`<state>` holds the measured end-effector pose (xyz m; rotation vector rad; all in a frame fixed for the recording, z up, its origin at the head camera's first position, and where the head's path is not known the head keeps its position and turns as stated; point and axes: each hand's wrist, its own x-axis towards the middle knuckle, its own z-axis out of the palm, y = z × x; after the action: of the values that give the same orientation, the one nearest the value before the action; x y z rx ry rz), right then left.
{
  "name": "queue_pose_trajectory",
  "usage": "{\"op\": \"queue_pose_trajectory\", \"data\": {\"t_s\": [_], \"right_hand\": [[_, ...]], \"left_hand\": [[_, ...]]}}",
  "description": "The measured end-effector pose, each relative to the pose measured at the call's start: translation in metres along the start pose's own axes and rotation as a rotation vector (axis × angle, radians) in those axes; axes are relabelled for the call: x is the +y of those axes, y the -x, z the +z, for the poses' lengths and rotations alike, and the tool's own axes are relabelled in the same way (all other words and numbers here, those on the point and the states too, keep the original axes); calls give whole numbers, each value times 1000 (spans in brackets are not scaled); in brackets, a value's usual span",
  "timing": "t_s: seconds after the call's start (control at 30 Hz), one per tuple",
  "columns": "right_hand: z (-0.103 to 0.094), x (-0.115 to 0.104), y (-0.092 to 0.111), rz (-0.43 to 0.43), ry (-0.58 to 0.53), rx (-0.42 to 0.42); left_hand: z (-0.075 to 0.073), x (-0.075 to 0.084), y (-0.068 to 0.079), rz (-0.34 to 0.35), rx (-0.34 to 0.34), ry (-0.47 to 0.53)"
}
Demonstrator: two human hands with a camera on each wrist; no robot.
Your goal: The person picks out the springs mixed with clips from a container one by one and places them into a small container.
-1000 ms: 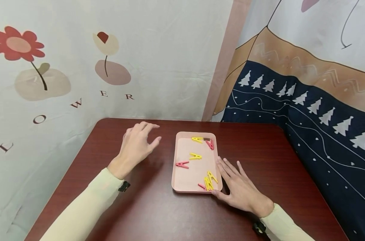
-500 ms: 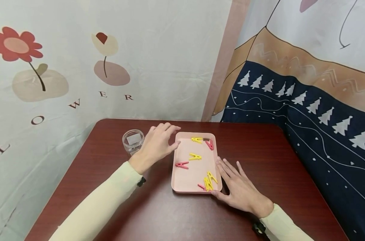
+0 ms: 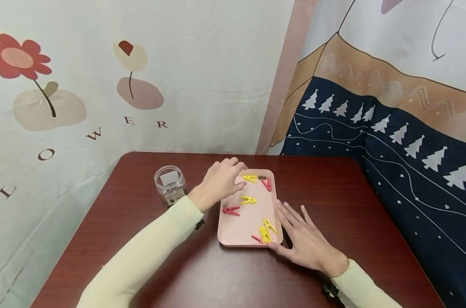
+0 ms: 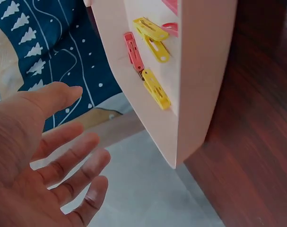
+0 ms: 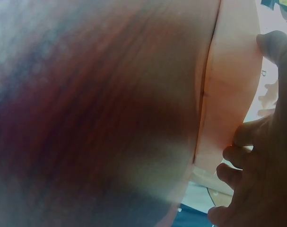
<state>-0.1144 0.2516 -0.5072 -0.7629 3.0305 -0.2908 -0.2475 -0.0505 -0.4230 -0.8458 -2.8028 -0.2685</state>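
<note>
My left hand [image 3: 222, 182] hovers over the upper left rim of the pink tray [image 3: 234, 233], fingers loosely spread and holding nothing. The left wrist view shows that hand [image 4: 53, 161] apart from the tray wall. Nearest its fingertips lie a yellow clothespin [image 3: 250, 179] and a red clothespin [image 3: 267, 184]. Another yellow clothespin [image 3: 248, 200] lies mid-tray, and a red clothespin [image 3: 231, 210] near the left side. Yellow clothespins [image 3: 265, 235] and a partly hidden red clothespin [image 3: 256, 238] crowd the lower right corner. My right hand [image 3: 307, 244] rests with extended fingers against the tray's right side.
A clear, uncovered jar [image 3: 175, 196] with a label stands left of the tray, partly behind my left forearm. The reddish-brown table [image 3: 202, 273] carries everything. A pale printed cloth [image 3: 209, 85] hangs behind the table, and a dark blue printed cloth [image 3: 394, 184] on the right.
My left hand has moved right, from beside the tray to over its upper left part, uncovering the jar. The right hand and the clothespins have stayed put.
</note>
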Motion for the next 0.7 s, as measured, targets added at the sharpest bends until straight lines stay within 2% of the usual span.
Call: {"op": "queue_pose_trajectory", "data": {"t_s": [0.4,0.7], "right_hand": [[-2,0,0,-8,1,8],[-1,1,0,-13,7,24]], "left_hand": [[23,22,-41,29,-154,-24],[48,36,-65,73,-249,-49]]}}
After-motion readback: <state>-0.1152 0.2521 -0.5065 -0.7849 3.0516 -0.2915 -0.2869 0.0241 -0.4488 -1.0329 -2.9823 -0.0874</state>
